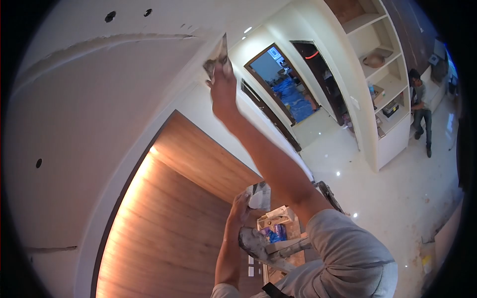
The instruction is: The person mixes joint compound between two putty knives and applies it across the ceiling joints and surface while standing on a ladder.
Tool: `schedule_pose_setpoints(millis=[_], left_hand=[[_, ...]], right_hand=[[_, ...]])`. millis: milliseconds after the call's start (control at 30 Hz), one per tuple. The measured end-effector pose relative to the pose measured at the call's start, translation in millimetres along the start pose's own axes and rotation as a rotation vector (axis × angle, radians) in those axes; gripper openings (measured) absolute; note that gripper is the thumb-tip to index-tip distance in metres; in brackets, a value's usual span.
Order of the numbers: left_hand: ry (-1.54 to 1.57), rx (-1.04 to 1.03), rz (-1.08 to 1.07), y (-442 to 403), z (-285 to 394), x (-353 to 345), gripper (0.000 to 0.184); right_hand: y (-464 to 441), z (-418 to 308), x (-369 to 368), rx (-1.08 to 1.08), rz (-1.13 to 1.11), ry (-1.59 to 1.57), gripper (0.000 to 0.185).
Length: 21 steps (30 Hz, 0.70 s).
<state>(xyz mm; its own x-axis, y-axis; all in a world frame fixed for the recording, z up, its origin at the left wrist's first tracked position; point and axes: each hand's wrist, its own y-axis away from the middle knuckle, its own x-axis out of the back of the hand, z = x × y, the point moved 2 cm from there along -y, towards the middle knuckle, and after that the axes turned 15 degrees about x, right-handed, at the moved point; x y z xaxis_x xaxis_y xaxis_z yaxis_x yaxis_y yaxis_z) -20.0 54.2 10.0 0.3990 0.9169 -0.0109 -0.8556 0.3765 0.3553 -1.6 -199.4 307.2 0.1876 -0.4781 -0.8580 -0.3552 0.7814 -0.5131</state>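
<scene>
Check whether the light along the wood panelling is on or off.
On: the light casts a bright, warm glow across the wood panelling.

A tall cream shelving unit with open compartments (389, 145) holds a rounded brown object (374, 60) — beyond it, a person in a grey shirt and dark trousers (422, 107). A brown-framed doorway (247, 64) shows crumpled blue sheeting (293, 98); warm light edges the brown wood-grain panel (164, 213).

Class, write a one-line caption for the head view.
The right hand holds a flat blade up by the ceiling; the left hand, lower, holds a plate bearing white paste.
</scene>
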Motion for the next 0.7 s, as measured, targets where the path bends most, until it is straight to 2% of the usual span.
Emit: schedule_pose_setpoints(millis=[33,67,167,200,300,400,533,633,667,700], left_hand=[[-0.011,0.001,-0.003,-4.9,-3.8,7.9,0.033],[-0.021,0.003,-0.011,-8.3,-6.3,11.9,0.032],[0.01,0.02,-0.016,-16.4,-10.3,15.3,0.031],[0.006,0.031,-0.009,-15.1,-11.2,15.6,0.031],[0.001,0.04,0.022,-11.8,-5.0,9.6,0.031],[0.002,0.029,0.045,-6.2,-6.8,5.1,0.032],[-0.005,0.008,-0.02,2.1,0.1,-3.8,0.033],[-0.02,0.026,-0.022,10.5,7.5,-13.2,0.033],[-0.031,0.029,-0.019,11.0,8.7,-14.7,0.033],[-0.031,0.027,-0.023,7.4,6.5,-10.3,0.032]], right_hand=[[-13.2,-13.0,-5.2,-0.221,0.033,-0.171,0.043],[-19.9,-29.3,-7.7,-0.314,0.085,-0.219,0.043],[-21.8,-58.3,-23.7,-0.291,0.024,-0.325,0.043],[-11.7,-74.3,-30.2,-0.282,0.087,-0.29,0.037],[32.4,-89.9,-53.0,-0.04,-0.053,-0.054,0.037],[71.5,-91.7,-63.3,0.735,-0.048,0.253,0.039],[59.4,-61.6,-28.2,0.964,-0.057,0.532,0.048],[33.6,-53.8,-47.7,0.958,0.044,0.57,0.054],[26.1,-49.8,-58.4,1.005,0.014,0.559,0.062],[26.1,-42.0,-74.9,0.944,0.022,0.538,0.07]])
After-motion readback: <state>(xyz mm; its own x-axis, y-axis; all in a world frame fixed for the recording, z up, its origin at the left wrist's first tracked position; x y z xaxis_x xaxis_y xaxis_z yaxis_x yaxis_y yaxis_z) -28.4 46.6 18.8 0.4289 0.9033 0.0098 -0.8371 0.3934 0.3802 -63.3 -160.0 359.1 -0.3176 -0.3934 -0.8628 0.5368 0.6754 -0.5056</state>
